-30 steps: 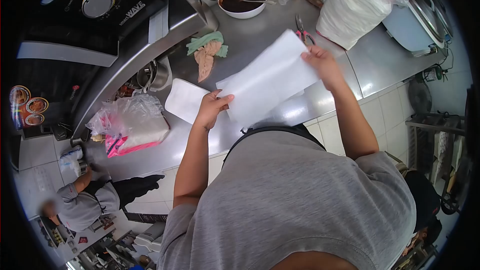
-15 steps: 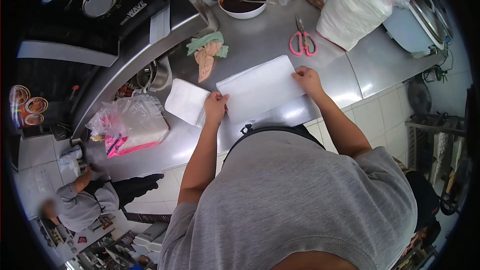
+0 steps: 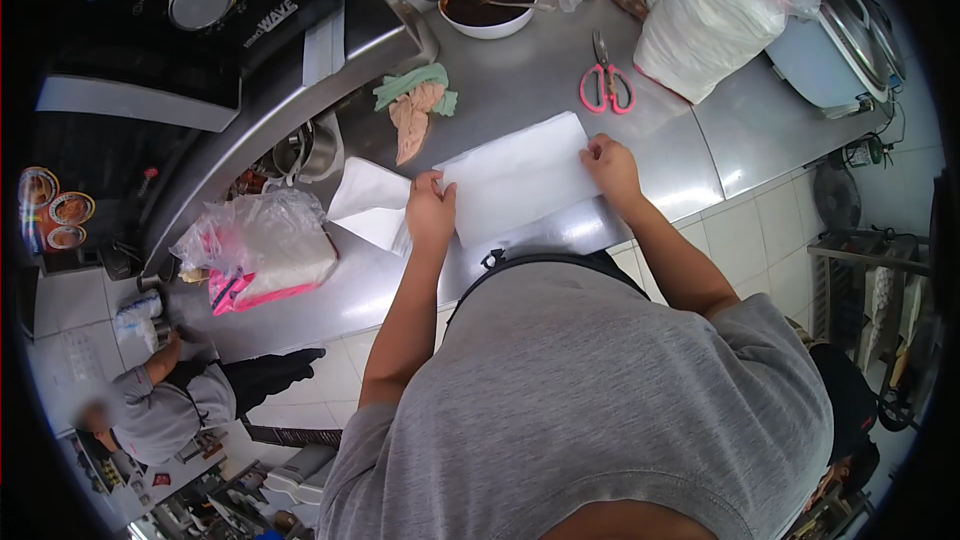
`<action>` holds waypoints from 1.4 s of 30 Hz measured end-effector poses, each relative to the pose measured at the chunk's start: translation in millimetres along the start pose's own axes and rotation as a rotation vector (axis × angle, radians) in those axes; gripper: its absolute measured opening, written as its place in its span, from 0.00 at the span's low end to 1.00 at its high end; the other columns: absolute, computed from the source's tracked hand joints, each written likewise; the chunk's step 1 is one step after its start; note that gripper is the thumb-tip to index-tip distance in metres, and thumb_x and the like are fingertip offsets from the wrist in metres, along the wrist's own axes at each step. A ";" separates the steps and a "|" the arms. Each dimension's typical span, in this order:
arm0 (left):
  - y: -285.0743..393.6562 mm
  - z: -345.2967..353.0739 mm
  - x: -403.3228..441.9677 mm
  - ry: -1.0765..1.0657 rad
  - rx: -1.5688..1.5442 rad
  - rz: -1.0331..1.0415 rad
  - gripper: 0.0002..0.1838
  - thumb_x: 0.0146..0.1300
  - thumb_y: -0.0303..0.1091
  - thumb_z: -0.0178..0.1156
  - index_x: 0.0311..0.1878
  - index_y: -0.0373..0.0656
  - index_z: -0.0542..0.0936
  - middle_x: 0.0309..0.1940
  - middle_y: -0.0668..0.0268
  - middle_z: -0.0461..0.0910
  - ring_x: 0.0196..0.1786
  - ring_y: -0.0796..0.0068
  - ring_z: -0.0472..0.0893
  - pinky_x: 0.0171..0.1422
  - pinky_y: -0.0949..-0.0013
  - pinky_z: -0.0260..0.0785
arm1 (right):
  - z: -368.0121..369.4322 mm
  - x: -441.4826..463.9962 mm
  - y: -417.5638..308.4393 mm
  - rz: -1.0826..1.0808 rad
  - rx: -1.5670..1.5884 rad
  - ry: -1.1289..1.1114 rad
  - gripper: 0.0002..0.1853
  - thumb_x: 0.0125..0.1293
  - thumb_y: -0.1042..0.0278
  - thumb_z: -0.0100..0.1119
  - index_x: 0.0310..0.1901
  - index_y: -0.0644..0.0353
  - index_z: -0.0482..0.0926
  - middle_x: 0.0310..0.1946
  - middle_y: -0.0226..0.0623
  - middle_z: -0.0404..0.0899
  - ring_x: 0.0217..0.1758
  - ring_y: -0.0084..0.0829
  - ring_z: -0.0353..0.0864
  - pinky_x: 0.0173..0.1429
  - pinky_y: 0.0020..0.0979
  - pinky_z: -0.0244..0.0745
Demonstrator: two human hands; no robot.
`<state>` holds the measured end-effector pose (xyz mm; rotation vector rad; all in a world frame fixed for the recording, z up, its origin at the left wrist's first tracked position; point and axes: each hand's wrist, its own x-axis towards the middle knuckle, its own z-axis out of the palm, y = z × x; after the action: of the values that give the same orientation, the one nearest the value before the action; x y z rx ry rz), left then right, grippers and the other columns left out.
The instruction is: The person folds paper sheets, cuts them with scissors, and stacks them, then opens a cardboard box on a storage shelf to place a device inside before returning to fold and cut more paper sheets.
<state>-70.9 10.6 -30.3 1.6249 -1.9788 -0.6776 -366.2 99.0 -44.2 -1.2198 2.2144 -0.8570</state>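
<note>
A wide white paper napkin (image 3: 520, 180), thin and rectangular, lies on the steel counter before me. My left hand (image 3: 431, 212) has its fingers closed at the napkin's left edge, right beside a smaller stack of folded napkins (image 3: 375, 225). The top layer of that stack is raised and creased, and its edge runs under or against my left fingers; the exact contact is hidden. At the opposite end, my right hand (image 3: 612, 170) pinches the napkin's right edge between thumb and fingers.
Pink-handled scissors (image 3: 605, 90) and a bowl of dark sauce (image 3: 488, 2) are beyond the napkin. Crumpled cloths (image 3: 412, 112) lie behind the stack. Plastic-bagged napkins (image 3: 270, 255) sit at left, a bigger pack (image 3: 710, 20) at upper right. A co-worker (image 3: 180, 400) stands lower left.
The top layer of the left stack has lifted and creased. My left hand has shifted slightly away from me, and my right hand slightly left along with the napkin's edge.
</note>
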 end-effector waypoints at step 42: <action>35.3 -105.7 -11.1 -0.357 -1.852 -0.329 0.26 0.71 0.50 0.46 0.63 0.42 0.69 0.61 0.56 0.72 0.63 0.57 0.72 0.65 0.55 0.68 | -41.5 -47.3 -181.1 -1.024 0.241 -0.418 0.40 0.44 0.72 0.69 0.64 0.52 0.67 0.71 0.43 0.56 0.74 0.46 0.53 0.76 0.53 0.43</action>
<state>-26.6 20.2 72.0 0.5245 -0.4285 -2.0646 -266.6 77.7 118.2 -2.1749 1.0401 -1.0334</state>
